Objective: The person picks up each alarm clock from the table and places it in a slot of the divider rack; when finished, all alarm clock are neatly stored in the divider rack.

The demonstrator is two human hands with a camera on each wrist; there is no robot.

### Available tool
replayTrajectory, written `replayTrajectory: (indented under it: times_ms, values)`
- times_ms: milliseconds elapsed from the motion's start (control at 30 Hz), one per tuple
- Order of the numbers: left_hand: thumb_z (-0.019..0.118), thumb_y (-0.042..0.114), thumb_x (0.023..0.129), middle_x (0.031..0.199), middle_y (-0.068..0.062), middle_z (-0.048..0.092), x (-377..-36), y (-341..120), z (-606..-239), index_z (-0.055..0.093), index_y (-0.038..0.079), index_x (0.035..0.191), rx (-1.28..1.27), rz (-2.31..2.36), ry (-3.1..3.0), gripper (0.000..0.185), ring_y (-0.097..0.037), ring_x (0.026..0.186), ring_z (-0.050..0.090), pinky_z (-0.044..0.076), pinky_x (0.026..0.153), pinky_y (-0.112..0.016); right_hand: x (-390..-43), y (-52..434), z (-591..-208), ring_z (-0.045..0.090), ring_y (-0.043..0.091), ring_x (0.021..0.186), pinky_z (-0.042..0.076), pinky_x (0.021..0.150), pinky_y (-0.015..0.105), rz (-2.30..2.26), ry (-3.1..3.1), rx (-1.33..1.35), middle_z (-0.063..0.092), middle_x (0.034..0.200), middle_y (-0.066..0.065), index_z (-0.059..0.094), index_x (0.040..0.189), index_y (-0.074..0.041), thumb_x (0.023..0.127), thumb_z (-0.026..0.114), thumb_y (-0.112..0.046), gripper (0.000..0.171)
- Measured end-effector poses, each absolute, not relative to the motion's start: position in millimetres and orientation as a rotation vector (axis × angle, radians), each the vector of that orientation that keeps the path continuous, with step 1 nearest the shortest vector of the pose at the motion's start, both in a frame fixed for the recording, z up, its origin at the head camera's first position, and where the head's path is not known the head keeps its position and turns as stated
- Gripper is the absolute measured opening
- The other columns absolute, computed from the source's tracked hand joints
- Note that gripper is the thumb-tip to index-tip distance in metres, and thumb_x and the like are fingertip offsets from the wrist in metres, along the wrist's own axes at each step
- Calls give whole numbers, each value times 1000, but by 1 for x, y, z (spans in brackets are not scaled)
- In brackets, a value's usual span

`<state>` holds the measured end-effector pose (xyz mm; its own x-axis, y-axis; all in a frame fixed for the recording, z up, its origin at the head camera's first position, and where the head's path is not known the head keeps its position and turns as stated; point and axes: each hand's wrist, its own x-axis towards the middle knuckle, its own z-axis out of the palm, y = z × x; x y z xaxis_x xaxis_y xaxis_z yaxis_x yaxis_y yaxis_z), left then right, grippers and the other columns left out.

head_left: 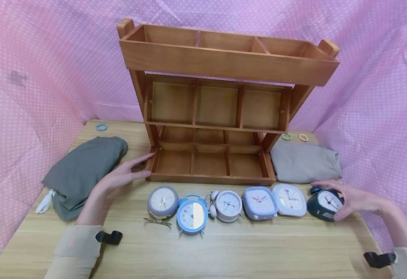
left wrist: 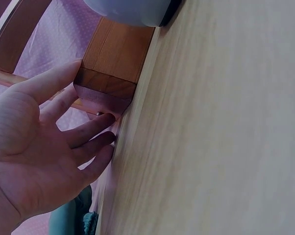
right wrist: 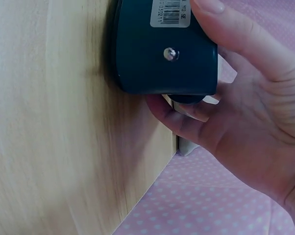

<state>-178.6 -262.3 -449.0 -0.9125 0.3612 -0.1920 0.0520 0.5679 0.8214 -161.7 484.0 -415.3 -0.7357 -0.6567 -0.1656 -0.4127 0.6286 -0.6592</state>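
Note:
At the row's right end, my right hand [head_left: 361,199] holds a dark green alarm clock [head_left: 323,208] between thumb and fingers. In the right wrist view the clock's side [right wrist: 142,54] carries a barcode label, and fingers curl around its far edge. My left hand [head_left: 119,179] rests against the left end of a brown wooden tiered shelf [head_left: 210,179]; the left wrist view shows its fingers spread, fairly straight, at the corner [left wrist: 108,85]. Left of the green clock stand a white clock [head_left: 289,199], a periwinkle clock [head_left: 260,203], a twin-bell clock [head_left: 228,206], a blue clock [head_left: 192,215] and a grey-purple clock [head_left: 162,202].
A dark grey drawstring bag [head_left: 86,170] lies left of the shelf, a light grey cloth bag [head_left: 304,162] to its right. Small rings, one blue [head_left: 101,127], one green [head_left: 286,136], one beige [head_left: 303,137], lie behind them. Thin metal-framed glasses [head_left: 157,222] sit before the leftmost clock.

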Motion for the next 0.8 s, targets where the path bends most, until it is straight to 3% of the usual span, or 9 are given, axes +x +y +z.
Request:
replayTrajectory:
  times_ms: [167, 500, 800]
  values:
    - [63, 44, 101, 173, -12, 21, -178, -263, -450, 30, 32, 163, 336, 1275, 2471, 71, -42, 159, 15, 20, 121, -73, -161, 482, -415, 47, -5, 115, 45, 86, 19, -838, 2493, -833, 56, 134, -3, 48, 149, -7, 61, 92, -10, 99]
    - [63, 46, 101, 173, -12, 20, -179, -262, -449, 28, 35, 163, 329, 1266, 2468, 72, -43, 160, 13, 18, 121, -73, -163, 482, -410, 55, -4, 116, 47, 91, 14, -905, 2482, -853, 59, 138, 1, 50, 146, -4, 63, 92, -7, 93]
    - [63, 44, 101, 173, -11, 20, -179, -263, -450, 29, 34, 163, 329, 1279, 2459, 72, -43, 160, 13, 17, 122, -74, -180, 468, -383, 57, -1, 115, 47, 91, 14, -941, 2457, -881, 59, 138, 2, 46, 150, -4, 65, 90, -1, 95]
